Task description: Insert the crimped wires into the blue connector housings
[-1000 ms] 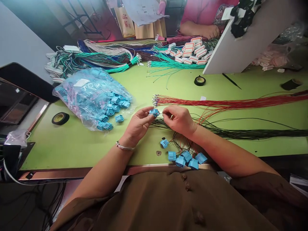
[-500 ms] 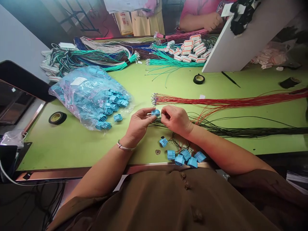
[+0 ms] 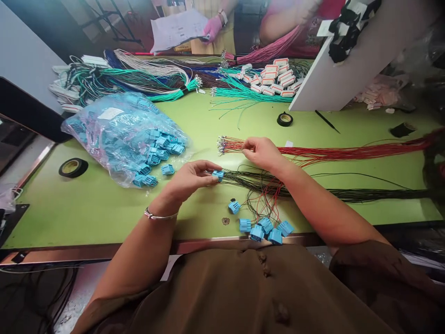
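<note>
My left hand [image 3: 189, 178] pinches a light-blue connector housing [image 3: 218, 175] between thumb and fingertips, just left of the black wires [image 3: 299, 183]. My right hand [image 3: 260, 155] is closed, thumb and forefinger together, over the bundle of red wires [image 3: 320, 152] near its metal-tipped ends [image 3: 221, 144]. Whatever is between those fingertips is too small to make out. Below the hands, several blue connectors [image 3: 265, 225] with red and black wires lie by the table's front edge. One more blue connector [image 3: 234, 207] sits slightly apart from that group.
A clear bag [image 3: 114, 120] spills blue connectors at the left, beside a roll of black tape [image 3: 73, 167]. Another tape roll [image 3: 285, 119] and a black pen-like tool [image 3: 327, 121] lie behind the red wires. White connectors [image 3: 274, 76] are heaped at the back. Across the table, a gloved hand [image 3: 212, 28] holds papers.
My right hand has left the blue connector and moved up and right onto the red wires. My left hand has shifted slightly left and down with the connector. Papers have appeared across the table.
</note>
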`<state>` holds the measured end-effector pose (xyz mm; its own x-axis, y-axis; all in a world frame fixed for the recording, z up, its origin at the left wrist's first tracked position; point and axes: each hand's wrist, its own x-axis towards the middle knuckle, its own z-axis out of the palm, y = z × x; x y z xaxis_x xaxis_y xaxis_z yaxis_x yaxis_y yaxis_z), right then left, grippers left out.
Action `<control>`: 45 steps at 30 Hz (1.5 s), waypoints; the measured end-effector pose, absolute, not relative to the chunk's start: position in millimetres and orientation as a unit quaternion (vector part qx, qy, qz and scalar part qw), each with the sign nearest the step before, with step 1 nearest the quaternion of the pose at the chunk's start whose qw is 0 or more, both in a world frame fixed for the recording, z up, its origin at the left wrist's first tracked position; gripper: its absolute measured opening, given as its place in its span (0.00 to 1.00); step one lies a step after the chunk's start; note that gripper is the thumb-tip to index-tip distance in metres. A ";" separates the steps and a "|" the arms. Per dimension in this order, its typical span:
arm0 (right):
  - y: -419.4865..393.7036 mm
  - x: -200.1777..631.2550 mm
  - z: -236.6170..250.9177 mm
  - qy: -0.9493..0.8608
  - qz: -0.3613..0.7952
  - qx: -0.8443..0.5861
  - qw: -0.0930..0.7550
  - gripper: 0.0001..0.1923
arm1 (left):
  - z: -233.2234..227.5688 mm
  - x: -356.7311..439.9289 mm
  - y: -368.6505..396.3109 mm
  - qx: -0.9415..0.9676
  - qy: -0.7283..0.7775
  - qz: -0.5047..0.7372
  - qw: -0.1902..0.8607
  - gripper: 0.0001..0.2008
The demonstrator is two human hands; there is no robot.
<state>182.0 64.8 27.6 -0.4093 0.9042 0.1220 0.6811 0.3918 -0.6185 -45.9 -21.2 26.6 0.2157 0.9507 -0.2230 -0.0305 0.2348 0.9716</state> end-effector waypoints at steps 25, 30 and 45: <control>65.6 168.2 36.9 -0.817 0.217 -0.449 0.291 0.06 | 20.6 -27.9 -20.5 0.340 0.394 0.547 0.656 0.18; 38.4 174.0 31.1 -0.794 0.296 -0.423 0.322 0.08 | 11.6 -17.1 -17.5 0.334 0.365 0.570 0.656 0.15; 34.4 176.6 27.7 -0.824 0.280 -0.407 0.279 0.09 | -2.2 -16.5 -12.8 0.356 0.347 0.579 0.646 0.13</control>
